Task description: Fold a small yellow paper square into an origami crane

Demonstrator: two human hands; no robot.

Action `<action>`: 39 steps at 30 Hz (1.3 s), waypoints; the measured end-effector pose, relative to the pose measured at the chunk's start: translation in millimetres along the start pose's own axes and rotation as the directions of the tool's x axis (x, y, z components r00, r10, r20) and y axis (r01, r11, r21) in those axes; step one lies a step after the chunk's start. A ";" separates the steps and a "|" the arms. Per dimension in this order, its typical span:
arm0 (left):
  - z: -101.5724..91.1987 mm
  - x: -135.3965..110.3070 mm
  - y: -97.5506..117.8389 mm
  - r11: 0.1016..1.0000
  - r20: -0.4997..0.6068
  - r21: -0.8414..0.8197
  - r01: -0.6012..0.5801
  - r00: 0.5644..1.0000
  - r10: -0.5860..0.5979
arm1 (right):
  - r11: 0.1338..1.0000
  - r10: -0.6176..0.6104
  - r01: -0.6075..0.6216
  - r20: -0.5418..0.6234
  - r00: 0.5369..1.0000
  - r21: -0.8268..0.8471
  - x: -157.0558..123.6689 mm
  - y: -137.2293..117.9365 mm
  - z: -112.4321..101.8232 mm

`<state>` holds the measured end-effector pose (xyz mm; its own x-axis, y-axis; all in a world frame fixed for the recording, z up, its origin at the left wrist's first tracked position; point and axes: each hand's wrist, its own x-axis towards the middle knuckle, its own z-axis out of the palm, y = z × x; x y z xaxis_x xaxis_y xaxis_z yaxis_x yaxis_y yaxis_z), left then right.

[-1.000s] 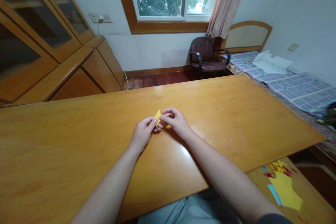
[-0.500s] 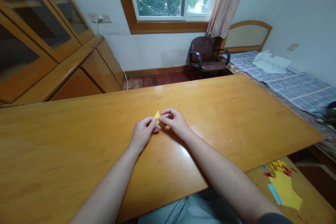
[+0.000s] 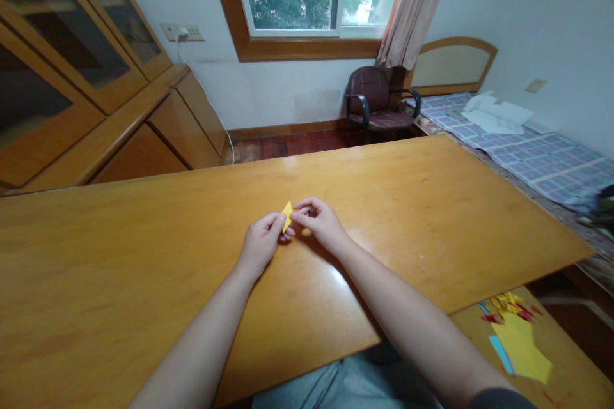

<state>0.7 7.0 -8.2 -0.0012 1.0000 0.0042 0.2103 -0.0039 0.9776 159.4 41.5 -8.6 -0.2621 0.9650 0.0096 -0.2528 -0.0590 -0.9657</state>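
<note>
A small piece of folded yellow paper (image 3: 287, 216), pointed at its top, is held just above the wooden table (image 3: 158, 255). My left hand (image 3: 263, 239) pinches its left side, the thumb in front and the fingers behind. From the right, my right hand (image 3: 317, 220) grips the paper's right edge between thumb and fingers. The two hands nearly meet at the paper. My left fingers partly hide behind it, so its back folds cannot be made out.
On a lower surface at the right lie yellow paper sheets (image 3: 520, 348), a blue strip (image 3: 501, 354) and a heap of small yellow and red pieces (image 3: 508, 303). Beyond the table stand a brown armchair (image 3: 371, 96), a bed (image 3: 522, 147) and a cabinet (image 3: 144, 140).
My left thumb has shifted slightly, showing more of the yellow paper's face. The right hand stays nearly still.
</note>
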 end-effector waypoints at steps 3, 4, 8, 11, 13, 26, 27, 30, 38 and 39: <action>-0.1 -0.6 0.6 1.000 0.003 0.000 -0.001 1.000 0.001 | 1.000 0.004 -0.004 0.000 1.000 0.004 -0.4 -0.6 -0.1; -0.1 -0.7 1.1 1.000 0.004 -0.001 0.000 1.000 0.000 | 1.000 0.005 -0.005 0.001 1.000 0.007 -0.6 -1.0 -0.2; 0.0 -0.6 1.8 1.000 0.003 0.002 -0.001 1.000 0.001 | 1.000 0.006 -0.006 0.002 1.000 0.009 -1.1 -2.4 0.0; 0.1 -0.1 0.9 1.000 0.005 0.006 -0.009 1.000 0.009 | 1.000 0.005 -0.005 -0.002 1.000 0.008 -1.0 -2.4 0.3; 0.2 0.2 0.4 1.000 0.005 0.004 -0.010 1.000 0.010 | 1.000 0.000 0.000 -0.007 1.000 0.011 -0.9 -1.7 0.3; 1.4 -1.0 2.9 0.998 0.025 -0.044 0.041 0.999 -0.040 | 1.000 -0.022 0.022 -0.031 0.999 0.006 -0.5 -1.2 -0.8; 1.3 -1.0 3.1 0.998 0.026 -0.048 0.040 0.999 -0.038 | 1.000 -0.023 0.023 -0.032 0.999 0.007 -0.5 -1.3 -0.6; 0.3 -0.9 3.6 0.998 0.039 -0.061 0.025 0.999 -0.023 | 1.000 -0.027 0.028 -0.033 0.999 0.011 -0.8 -2.1 -0.2; -1.3 -0.9 3.2 0.996 0.067 -0.084 0.001 0.998 0.004 | 1.000 -0.025 0.025 -0.031 0.999 0.003 -1.4 -4.2 -0.1; -0.8 -0.9 3.8 0.997 0.062 -0.082 0.000 0.998 0.005 | 1.000 -0.025 0.026 -0.030 0.999 0.000 -1.6 -4.3 0.0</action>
<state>0.7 6.0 -4.3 0.0607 0.9981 -0.0044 0.1297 -0.0036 0.9916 161.0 40.3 -4.4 -0.2272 0.9735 0.0264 -0.2598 -0.0345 -0.9650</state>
